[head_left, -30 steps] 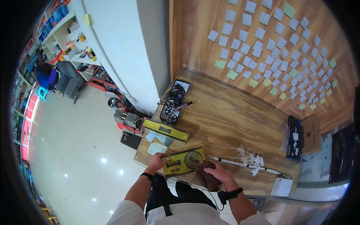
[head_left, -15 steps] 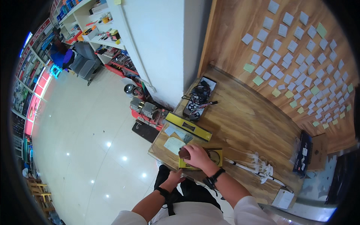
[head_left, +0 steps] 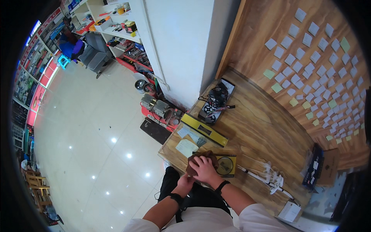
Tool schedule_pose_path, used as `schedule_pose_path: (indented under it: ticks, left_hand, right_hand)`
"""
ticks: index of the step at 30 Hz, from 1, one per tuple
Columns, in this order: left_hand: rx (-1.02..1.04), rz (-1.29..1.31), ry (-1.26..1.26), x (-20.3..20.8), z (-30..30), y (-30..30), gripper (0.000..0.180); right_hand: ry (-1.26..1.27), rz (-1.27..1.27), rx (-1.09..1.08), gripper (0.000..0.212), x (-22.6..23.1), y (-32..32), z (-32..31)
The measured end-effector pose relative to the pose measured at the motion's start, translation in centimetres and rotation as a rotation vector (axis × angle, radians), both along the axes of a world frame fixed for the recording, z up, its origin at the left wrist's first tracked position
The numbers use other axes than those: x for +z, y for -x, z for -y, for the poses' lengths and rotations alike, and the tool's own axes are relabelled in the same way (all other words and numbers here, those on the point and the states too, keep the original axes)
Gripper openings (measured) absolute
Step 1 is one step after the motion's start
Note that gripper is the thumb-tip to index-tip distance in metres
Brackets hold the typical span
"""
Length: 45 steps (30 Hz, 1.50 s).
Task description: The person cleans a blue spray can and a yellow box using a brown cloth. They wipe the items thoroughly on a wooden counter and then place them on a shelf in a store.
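A brown cloth lies spread over the left part of a flat yellow and black box near the table's front edge. My right hand is on top of the cloth, fingers curled over it and gripping it. A round dark panel shows on the box's uncovered right side. Close below the cloth's near left edge is my left hand, its fingers drawn together; the cloth and the hand itself hide what they pinch.
Beyond the box lie paper slips, a long yellow box and a tray of black cables. White tubing is to the right, with a dark blue box behind it. A compressor stands on the floor left of the table.
The cloth, bunched in my right hand before, is now spread out across the box's left part. My left hand has come closer to the right hand. The whole view has shifted slightly.
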State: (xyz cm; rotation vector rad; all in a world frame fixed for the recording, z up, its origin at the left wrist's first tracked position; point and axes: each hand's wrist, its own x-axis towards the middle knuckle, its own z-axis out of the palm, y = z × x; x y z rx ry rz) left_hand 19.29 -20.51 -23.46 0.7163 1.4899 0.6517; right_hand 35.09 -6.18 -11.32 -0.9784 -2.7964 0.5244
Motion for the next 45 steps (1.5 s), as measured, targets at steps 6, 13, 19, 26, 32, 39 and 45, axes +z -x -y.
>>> schedule_pose_path:
  ticks: [6, 13, 19, 26, 32, 39, 45]
  left_hand:
    - [0.990, 0.879, 0.447, 4.9, -4.0, -1.8, 0.040]
    - [0.238, -0.418, 0.138, -1.7, -3.9, 3.7, 0.081]
    - [-0.838, -1.025, -0.648, 11.8, -11.1, -1.1, 0.145]
    - [-1.024, -1.142, -0.472, 10.4, -14.2, -2.5, 0.164]
    - [-1.086, -1.253, -0.674, 7.8, -13.4, -2.4, 0.138]
    - [-1.065, -1.272, -0.702, 6.8, -13.0, -2.7, 0.131]
    - [-1.100, -1.270, -0.614, 9.8, -13.1, -3.1, 0.149]
  right_hand:
    - [-0.005, -0.134, 0.035, 0.067, -0.6, -3.7, 3.8]
    - [0.075, -0.261, 0.043, 0.070, 3.2, -5.6, 2.2]
    - [0.072, -0.079, -0.257, 0.084, 2.6, -8.1, -3.8]
    - [-0.006, -0.005, -0.241, 0.085, -0.8, -8.2, -1.8]
    - [0.017, -0.034, -0.156, 0.069, 0.7, -11.0, 3.9]
    - [0.104, -0.023, -0.053, 0.060, 0.9, -13.3, 6.7]
    - [-0.010, -0.125, -0.252, 0.065, 2.9, -15.3, -0.5]
